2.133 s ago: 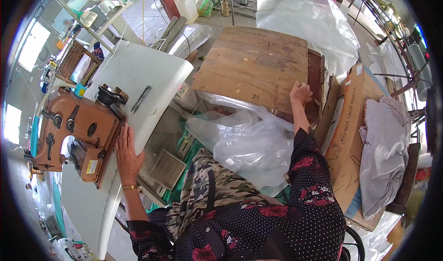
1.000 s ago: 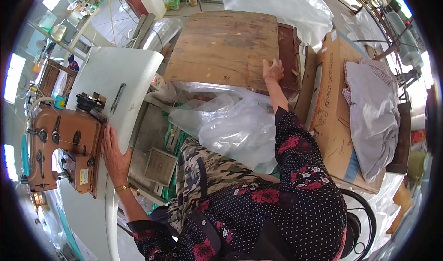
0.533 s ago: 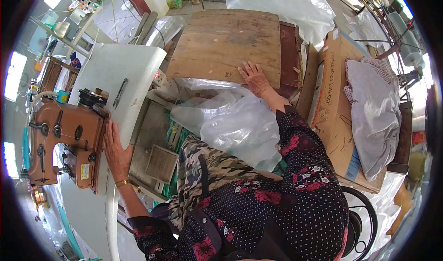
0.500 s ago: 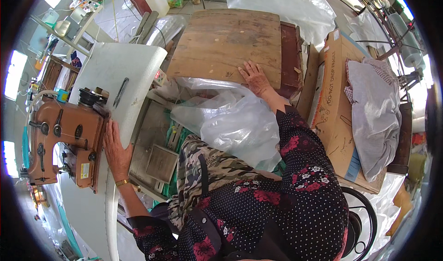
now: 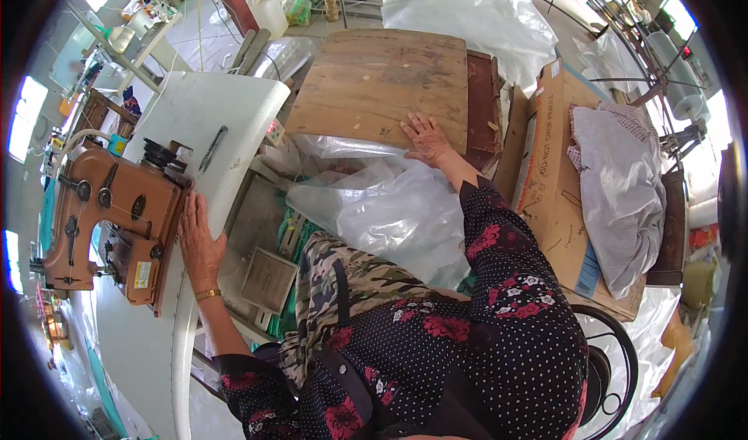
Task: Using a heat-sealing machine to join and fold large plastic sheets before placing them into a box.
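My left hand [image 5: 202, 241] lies flat on the pale sewing table [image 5: 234, 101], fingers stretched out, right beside the base of a brown sewing machine [image 5: 117, 206]. It holds nothing. My right hand [image 5: 427, 138] rests with spread fingers on the near right part of a wooden board [image 5: 382, 82], which lies on top of a dark red box [image 5: 485, 105]. Clear plastic sheeting [image 5: 397, 214] spills out below the board's near edge, in front of my lap. A thin dark tool [image 5: 212, 149], perhaps thread snips, lies on the table past the machine.
At the right a large cardboard box [image 5: 557, 175] has a grey cloth [image 5: 619, 191] draped over it. More plastic sheeting [image 5: 475, 12] covers the floor beyond the board. A wooden drawer [image 5: 269, 281] sits under the table's edge. A black curved metal frame [image 5: 623, 354] stands behind my right side.
The whole view has shifted slightly. Both hands stay in about the same places, the left on the table and the right on the board.
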Demonstrator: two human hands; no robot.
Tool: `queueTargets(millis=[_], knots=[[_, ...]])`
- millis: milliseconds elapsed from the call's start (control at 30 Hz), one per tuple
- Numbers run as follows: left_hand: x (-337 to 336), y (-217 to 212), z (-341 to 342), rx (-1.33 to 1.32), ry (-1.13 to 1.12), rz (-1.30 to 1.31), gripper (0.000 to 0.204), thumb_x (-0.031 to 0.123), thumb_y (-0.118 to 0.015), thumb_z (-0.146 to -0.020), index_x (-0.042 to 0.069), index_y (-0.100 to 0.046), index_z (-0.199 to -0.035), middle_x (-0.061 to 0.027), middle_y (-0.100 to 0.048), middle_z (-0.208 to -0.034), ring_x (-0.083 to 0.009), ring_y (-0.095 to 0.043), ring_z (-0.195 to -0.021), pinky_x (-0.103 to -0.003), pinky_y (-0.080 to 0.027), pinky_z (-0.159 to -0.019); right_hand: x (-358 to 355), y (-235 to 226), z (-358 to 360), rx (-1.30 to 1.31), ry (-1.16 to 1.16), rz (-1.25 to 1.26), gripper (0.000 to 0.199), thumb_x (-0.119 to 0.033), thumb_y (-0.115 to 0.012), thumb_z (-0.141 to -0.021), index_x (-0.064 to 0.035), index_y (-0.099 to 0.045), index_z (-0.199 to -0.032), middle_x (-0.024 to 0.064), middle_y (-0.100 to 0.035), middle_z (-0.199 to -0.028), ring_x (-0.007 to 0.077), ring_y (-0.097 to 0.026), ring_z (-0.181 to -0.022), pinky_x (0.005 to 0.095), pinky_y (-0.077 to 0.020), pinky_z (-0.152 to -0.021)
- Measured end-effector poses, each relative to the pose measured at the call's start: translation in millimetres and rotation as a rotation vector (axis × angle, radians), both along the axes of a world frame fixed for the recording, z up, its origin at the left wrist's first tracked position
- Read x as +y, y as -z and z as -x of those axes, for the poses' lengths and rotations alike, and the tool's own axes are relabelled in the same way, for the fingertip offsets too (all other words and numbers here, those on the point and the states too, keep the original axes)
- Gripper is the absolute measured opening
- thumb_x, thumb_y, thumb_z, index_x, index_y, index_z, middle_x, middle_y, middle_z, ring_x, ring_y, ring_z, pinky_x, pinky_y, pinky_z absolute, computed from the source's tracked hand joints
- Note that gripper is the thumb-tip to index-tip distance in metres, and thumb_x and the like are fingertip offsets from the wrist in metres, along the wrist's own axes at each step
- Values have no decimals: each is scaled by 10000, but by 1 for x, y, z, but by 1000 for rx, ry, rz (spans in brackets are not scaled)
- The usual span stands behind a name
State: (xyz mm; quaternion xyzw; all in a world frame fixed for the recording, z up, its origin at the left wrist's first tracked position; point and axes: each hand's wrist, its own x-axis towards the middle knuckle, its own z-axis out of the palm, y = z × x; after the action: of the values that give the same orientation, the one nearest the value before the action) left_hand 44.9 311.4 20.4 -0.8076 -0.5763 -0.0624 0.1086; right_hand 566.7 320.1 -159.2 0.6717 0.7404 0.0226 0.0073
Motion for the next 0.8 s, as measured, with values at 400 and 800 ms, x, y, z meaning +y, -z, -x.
queueTargets(millis=[400,800], knots=[[-3,0,4,-2,4,-6,850,110,-733,-749,109,-287,-1472,-54,-267,-1544,-247,-273,-1413,-416,-262,-1152,-79,-96,-63,-93,175,359,583,-445,-603,-867,-118,-493,-1337,146,-571,-1293,282,-522,-1215,514,-255,-1085],[5,16,20,9,62,-22,888,89,-718,-775,148,-221,-1508,-26,-219,-1569,-240,-273,-1418,-429,-295,-1134,-233,-134,-106,-131,542,34,691,-508,-582,-860,-112,-438,-1407,159,-338,-1501,337,-239,-1416,533,-180,-1141]])
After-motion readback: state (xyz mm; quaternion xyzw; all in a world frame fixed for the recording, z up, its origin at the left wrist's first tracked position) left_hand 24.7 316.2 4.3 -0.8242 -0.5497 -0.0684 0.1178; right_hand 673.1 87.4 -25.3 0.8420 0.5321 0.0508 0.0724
